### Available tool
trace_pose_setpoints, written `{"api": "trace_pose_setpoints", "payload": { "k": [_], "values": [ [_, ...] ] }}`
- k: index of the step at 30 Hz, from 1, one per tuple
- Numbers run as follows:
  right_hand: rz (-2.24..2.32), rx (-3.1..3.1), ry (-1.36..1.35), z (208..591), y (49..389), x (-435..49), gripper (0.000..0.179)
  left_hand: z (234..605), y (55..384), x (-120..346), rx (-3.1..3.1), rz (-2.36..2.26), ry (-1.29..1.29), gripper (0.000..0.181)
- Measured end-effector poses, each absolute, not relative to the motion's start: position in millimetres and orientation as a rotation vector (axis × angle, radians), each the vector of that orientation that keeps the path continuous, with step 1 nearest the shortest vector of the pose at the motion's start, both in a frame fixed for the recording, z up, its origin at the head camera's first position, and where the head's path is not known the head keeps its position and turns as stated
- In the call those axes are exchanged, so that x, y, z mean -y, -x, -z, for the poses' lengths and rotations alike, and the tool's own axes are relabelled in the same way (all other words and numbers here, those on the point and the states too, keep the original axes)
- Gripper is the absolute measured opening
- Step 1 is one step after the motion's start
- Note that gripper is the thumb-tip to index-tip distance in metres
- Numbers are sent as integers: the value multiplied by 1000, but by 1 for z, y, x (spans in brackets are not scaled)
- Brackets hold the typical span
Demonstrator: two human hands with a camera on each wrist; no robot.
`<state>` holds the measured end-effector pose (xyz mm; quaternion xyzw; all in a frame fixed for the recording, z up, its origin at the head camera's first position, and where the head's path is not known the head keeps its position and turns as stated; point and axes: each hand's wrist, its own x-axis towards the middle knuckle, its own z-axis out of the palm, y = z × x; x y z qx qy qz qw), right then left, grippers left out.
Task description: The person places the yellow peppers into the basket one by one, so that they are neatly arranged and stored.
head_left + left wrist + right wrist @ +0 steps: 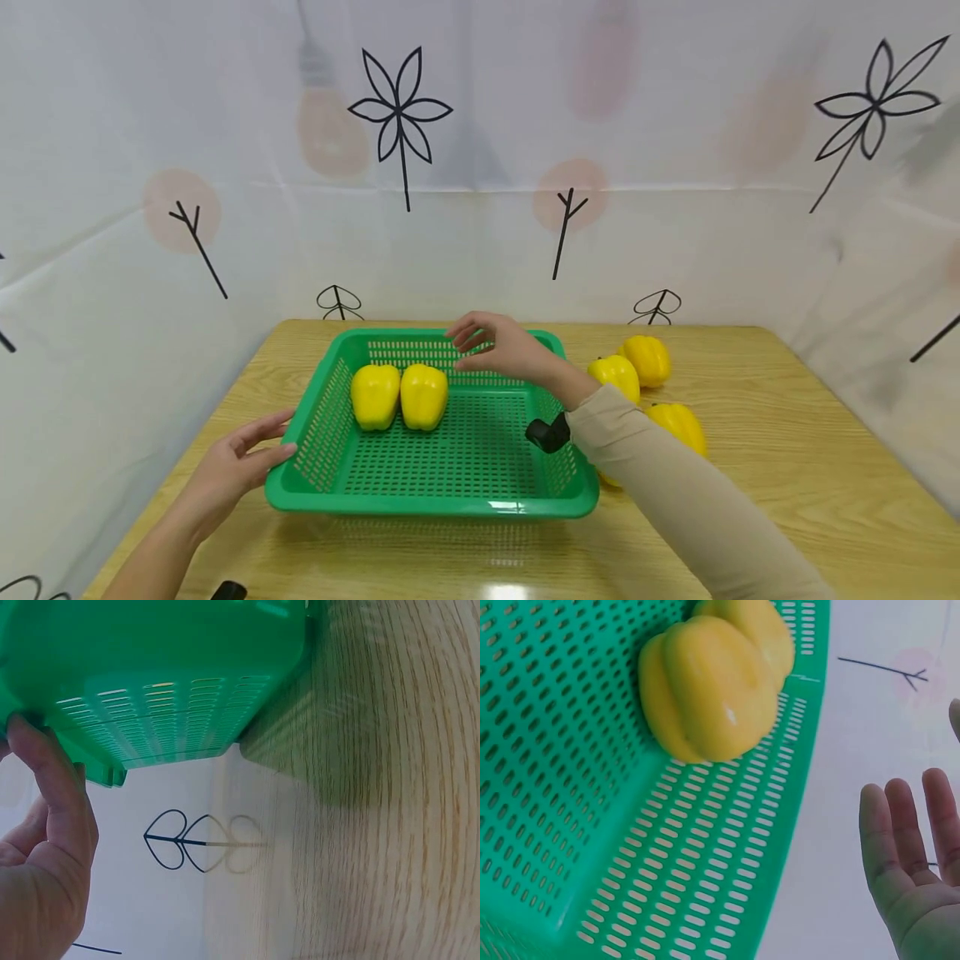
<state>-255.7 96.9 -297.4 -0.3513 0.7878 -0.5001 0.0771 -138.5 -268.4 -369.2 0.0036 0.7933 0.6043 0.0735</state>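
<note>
Two yellow bell peppers, a left one (375,397) and a right one (424,397), stand side by side in the left back part of a green plastic basket (432,504). My right hand (504,346) hovers over the basket's back side, to the right of the peppers, its fingers loosely bent around nothing. In the right wrist view, its fingers (901,832) are spread apart beside the rim. At the basket's left rim, my left hand (238,462) touches the edge with thumb and fingers extended. The left wrist view has a fingertip right under the rim.
More yellow bell peppers (647,360) lie on the wooden table (795,450) right of the basket, partly hidden by the right sleeve (667,492). A white patterned curtain (480,242) hangs behind and beside the table.
</note>
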Motion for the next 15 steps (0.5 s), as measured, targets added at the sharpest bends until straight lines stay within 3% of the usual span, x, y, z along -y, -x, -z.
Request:
{"api": "trace_pose_setpoints", "payload": {
  "k": [15],
  "values": [
    [1584,-2367,1068,286,235,-118,32,366,138,268,-2380,-1809,-10,67]
  ]
}}
